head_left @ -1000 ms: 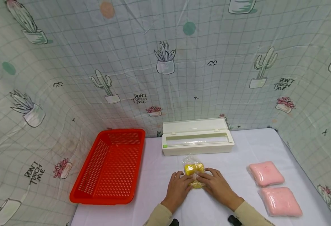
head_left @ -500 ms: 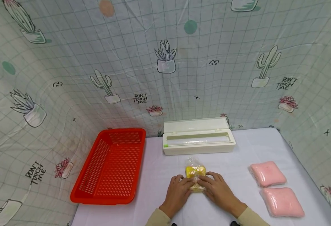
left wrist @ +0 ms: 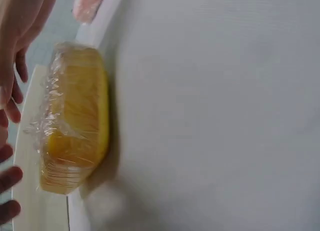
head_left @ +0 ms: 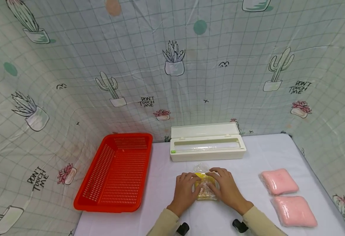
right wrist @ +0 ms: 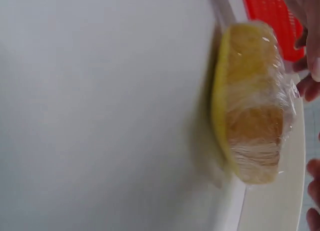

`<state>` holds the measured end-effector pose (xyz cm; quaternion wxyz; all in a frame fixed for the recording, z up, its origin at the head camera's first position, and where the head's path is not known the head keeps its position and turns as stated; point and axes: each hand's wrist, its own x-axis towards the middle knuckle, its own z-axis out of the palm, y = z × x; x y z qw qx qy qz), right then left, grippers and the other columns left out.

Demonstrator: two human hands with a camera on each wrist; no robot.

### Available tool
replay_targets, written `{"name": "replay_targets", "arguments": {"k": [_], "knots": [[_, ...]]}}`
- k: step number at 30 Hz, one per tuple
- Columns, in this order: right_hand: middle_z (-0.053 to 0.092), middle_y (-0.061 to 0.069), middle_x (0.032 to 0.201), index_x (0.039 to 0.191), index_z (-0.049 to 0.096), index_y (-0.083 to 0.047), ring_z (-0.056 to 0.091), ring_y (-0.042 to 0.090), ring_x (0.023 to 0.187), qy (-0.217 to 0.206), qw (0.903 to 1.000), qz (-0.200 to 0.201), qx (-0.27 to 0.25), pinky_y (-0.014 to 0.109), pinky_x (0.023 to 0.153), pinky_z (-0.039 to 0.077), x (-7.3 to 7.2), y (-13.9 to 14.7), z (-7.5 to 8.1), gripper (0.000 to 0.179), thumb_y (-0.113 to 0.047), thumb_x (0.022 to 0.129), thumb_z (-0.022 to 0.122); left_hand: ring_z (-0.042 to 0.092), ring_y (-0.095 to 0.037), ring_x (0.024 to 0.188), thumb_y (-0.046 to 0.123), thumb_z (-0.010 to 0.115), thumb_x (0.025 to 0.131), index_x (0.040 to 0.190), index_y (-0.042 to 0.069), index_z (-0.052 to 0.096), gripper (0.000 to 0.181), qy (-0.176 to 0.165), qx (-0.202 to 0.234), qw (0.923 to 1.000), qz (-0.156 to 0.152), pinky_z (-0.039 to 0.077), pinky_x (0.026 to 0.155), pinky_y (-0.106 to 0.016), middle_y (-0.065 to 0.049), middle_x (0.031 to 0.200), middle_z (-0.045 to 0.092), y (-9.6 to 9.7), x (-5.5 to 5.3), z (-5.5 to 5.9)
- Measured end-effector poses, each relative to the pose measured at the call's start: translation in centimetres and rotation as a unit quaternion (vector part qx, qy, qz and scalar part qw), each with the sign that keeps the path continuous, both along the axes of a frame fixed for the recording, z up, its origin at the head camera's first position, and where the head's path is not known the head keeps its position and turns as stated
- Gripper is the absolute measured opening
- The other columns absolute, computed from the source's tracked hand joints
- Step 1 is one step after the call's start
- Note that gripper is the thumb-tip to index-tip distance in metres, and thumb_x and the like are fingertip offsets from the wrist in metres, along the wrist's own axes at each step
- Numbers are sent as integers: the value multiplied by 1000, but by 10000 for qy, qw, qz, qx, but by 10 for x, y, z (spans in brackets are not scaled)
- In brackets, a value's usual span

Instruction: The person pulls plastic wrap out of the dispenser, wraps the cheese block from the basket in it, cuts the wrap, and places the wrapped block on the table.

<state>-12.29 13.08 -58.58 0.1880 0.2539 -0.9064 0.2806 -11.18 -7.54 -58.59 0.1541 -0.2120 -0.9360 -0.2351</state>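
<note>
A yellow block wrapped in cling film (head_left: 206,193) lies on the white table between the two hands. In both wrist views the film on the block (left wrist: 82,101) is creased and bunched on its upper face. My left hand (head_left: 184,190) is over the block's left side, fingers spread and loosely bent. From the right, my right hand (head_left: 229,189) reaches over it in the same way. The left wrist view shows fingertips (left wrist: 11,178) a little apart from the film. A loose flap of clear film (head_left: 201,167) sticks out beyond the block's far edge.
Behind the block stands a white cling film dispenser (head_left: 208,155) with its lid raised. A red plastic basket (head_left: 144,183) is at the left. Two film-wrapped pink blocks, a far one (head_left: 279,182) and a near one (head_left: 294,211), lie at the right.
Both hands have moved forward from the middle of the yellow block towards its far edge. Their fingers have come off the film at the middle, and more of the block's near part shows.
</note>
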Motion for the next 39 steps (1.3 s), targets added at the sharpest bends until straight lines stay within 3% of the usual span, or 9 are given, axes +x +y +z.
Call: {"name": "replay_targets", "arguments": {"k": [3, 6, 12, 16, 23, 29, 34, 39], "knots": [[67, 20, 123, 125, 71, 0, 63, 44, 114, -285, 9988, -341, -216, 62, 91, 50, -13, -4, 2, 42, -12, 87, 86, 60, -19, 104, 22, 81, 94, 115, 14, 77, 23, -247, 377, 9976, 535, 43, 93, -41, 1, 111, 72, 4, -10, 3], [67, 25, 124, 131, 67, 5, 62, 48, 115, -826, 9942, -631, -261, 64, 94, 49, -25, -5, 2, 48, -13, 90, 84, 58, -22, 104, 24, 79, 95, 119, 11, 74, 29, -682, 578, 9911, 989, 41, 93, -43, -3, 114, 72, 5, -19, 4], [69, 26, 125, 136, 61, 9, 61, 48, 118, -2029, 9756, -822, -180, 64, 101, 46, -44, -5, 3, 49, -18, 98, 75, 55, -24, 104, 28, 78, 97, 126, 7, 69, 37, -1292, 620, 9803, 1361, 40, 94, -43, -7, 116, 68, 5, -32, 2], [73, 22, 118, 135, 63, 9, 63, 44, 116, -2580, 9629, -746, -259, 62, 102, 47, -55, -8, 3, 45, -20, 101, 71, 54, -24, 104, 27, 78, 97, 126, 7, 68, 37, -1481, 584, 9777, 1366, 40, 94, -43, -6, 115, 68, 5, -37, -1], [75, 20, 111, 126, 69, 9, 68, 41, 112, -2989, 9503, -601, -632, 58, 100, 52, -69, -14, -4, 36, -17, 101, 69, 55, -24, 103, 23, 79, 96, 125, 6, 68, 35, -1520, 642, 9792, 1182, 40, 93, -42, -7, 112, 69, 3, -40, -1], [75, 15, 100, 107, 73, 5, 70, 29, 93, -3130, 9392, -482, -1330, 46, 83, 58, -73, -13, -4, 14, -2, 97, 68, 56, -27, 107, 21, 78, 96, 132, 3, 64, 42, -1751, 869, 9749, 1071, 40, 96, -45, -9, 117, 70, 2, -40, -1], [74, 9, 98, 100, 72, 1, 67, 24, 93, -3057, 9380, -481, -1562, 40, 82, 54, -71, -8, -2, 6, 0, 98, 67, 57, -30, 118, 18, 77, 97, 139, 3, 60, 48, -1970, 1021, 9701, 987, 39, 101, -47, -11, 125, 71, 0, -43, -5], [74, 7, 97, 100, 70, 2, 67, 29, 99, -2884, 9454, -264, -1496, 54, 97, 52, -60, -2, 2, 8, -5, 99, 69, 58, -28, 120, 10, 74, 98, 144, 6, 58, 49, -2077, 1228, 9680, 686, 36, 103, -46, -5, 127, 73, -2, -43, -5]]}}
